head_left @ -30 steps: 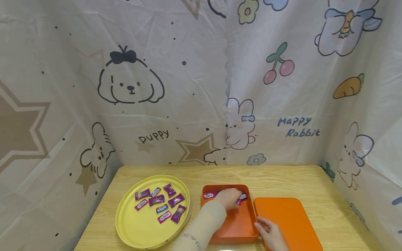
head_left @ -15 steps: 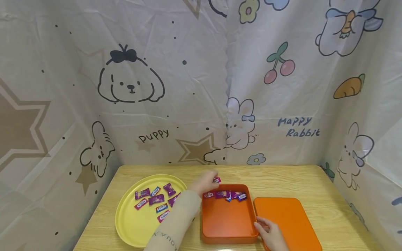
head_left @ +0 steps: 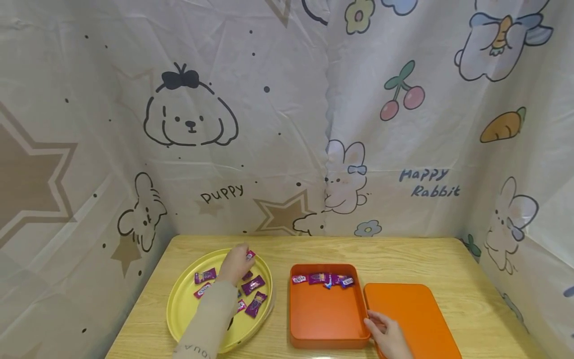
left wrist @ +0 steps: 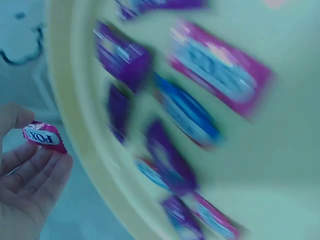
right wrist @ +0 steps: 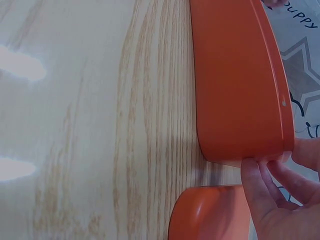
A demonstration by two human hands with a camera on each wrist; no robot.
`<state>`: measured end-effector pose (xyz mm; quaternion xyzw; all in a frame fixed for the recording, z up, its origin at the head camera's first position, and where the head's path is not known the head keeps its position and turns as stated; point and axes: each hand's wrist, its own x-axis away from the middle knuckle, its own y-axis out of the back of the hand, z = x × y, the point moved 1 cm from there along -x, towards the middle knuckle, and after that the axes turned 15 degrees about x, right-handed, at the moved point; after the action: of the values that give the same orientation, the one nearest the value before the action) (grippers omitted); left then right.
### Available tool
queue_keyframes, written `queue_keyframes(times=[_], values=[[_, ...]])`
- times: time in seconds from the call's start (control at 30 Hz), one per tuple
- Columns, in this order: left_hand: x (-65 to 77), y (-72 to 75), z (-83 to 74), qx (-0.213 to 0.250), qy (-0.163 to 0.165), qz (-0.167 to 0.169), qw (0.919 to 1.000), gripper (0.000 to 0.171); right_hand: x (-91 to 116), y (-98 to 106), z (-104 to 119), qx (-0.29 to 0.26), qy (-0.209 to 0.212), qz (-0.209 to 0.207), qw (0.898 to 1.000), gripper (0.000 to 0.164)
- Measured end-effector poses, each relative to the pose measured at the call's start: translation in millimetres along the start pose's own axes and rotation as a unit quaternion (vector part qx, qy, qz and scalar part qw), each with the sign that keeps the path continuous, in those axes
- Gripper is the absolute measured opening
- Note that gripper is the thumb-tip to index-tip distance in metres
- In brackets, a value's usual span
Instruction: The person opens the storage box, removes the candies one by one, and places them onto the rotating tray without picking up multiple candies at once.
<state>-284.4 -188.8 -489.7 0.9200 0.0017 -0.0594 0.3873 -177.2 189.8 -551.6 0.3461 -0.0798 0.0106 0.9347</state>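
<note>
In the head view my left hand is over the back of a round yellow tray. It pinches a pink-wrapped candy between thumb and fingertips; "FOX'S" is printed on the wrapper. Beneath, purple candies, pink ones and blue ones lie scattered on the tray, some hidden by the hand and sleeve. My right hand grips the near right corner of an open orange box, thumb at the rim and fingers against the outer wall. Several candies line the back of the box.
A flat orange lid lies to the right of the box, under the right hand's side. All stand on a wood-grain table. A cartoon-printed curtain encloses the back and sides.
My left hand has come out of the box with a pink candy and swung left to the yellow tray. My right hand has stayed at the box corner.
</note>
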Motion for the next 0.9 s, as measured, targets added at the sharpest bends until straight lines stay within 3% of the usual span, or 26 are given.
queue_keyframes(times=[0.13,0.27,0.47,0.63,0.9], values=[[13.4,18.3,26.3,-0.023,0.039,-0.005,0.9989,0.027,0.6,0.2,0.1,0.006,0.005,-0.002,1.000,0.041],[24.9,32.7,45.6,-0.034,0.080,0.016,0.9961,0.018,0.5,0.0,-0.3,0.007,0.004,-0.003,1.000,0.041],[39.5,39.2,66.7,-0.022,0.103,0.045,0.9934,0.019,0.6,0.1,0.2,0.010,0.008,-0.006,1.000,0.041],[50.8,39.0,73.4,-0.019,0.118,0.071,0.9903,0.019,0.5,0.0,-0.6,0.001,0.000,-0.002,1.000,0.041],[62.8,33.8,67.7,-0.004,0.157,0.114,0.9810,0.017,0.5,0.4,0.0,-0.001,0.000,0.001,1.000,0.043]])
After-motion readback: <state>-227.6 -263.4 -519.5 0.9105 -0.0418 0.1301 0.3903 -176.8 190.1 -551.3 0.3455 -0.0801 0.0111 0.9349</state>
